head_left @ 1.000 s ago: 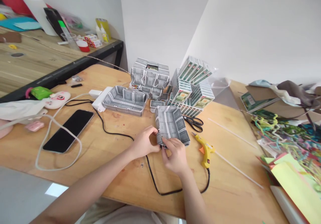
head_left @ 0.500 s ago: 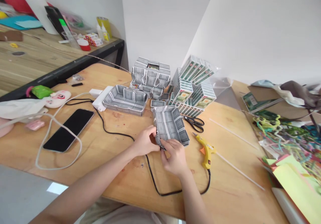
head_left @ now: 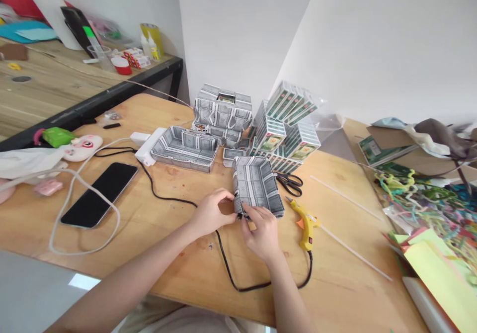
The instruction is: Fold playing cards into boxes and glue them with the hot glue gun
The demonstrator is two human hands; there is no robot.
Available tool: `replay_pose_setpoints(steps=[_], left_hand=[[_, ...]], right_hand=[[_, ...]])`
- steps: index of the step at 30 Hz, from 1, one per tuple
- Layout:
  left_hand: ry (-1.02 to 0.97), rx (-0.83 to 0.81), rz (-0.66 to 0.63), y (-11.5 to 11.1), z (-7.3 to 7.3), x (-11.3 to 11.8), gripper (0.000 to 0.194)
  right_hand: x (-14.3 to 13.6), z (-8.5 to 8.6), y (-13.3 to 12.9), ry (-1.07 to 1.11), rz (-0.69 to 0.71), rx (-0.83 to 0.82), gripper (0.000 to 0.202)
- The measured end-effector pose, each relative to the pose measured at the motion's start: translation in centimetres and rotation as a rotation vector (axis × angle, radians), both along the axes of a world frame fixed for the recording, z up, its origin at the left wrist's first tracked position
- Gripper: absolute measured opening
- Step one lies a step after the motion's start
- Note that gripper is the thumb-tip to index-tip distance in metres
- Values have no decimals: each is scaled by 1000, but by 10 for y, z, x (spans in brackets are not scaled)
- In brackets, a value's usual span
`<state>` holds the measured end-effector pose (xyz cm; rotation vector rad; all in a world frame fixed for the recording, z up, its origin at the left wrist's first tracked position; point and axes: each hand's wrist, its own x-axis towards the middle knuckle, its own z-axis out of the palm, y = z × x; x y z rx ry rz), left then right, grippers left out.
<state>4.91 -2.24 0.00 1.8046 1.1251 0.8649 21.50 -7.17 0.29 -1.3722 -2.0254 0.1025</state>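
Observation:
A grey patterned card tray [head_left: 257, 184] lies open side up near the table's middle. At its near left corner, my left hand [head_left: 214, 213] holds the edge between thumb and fingers. My right hand [head_left: 261, 228] pinches the near wall beside that corner, fingers inside the tray. A second, longer grey tray [head_left: 184, 149] sits behind to the left. Beyond them stands a stack of folded grey card pieces [head_left: 223, 109]. To the right of the held tray are black scissors [head_left: 290, 183] and a yellow glue gun [head_left: 307, 226].
Stacked green-and-white card boxes [head_left: 272, 134] stand behind the tray. On the left are a black phone [head_left: 100, 195], a white cable and a white power strip [head_left: 149, 149]. The black cord crosses the table. Pipe cleaners [head_left: 421, 194] and coloured paper [head_left: 443, 273] fill the right side.
The held tray has shifted slightly right and turned a little, its left edge now farther from my left fingers. Both hands stay at its near left corner.

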Motion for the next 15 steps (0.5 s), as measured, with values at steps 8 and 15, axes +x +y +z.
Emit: replay_pose_setpoints(steps=[8,15], left_hand=[[42,19,10,1,1,4,23],[15,-12,-15,3,3,8,29]], right_hand=[[-2,2,0,45,34,-3,26],[-1,1,1,47,60,-6,27]])
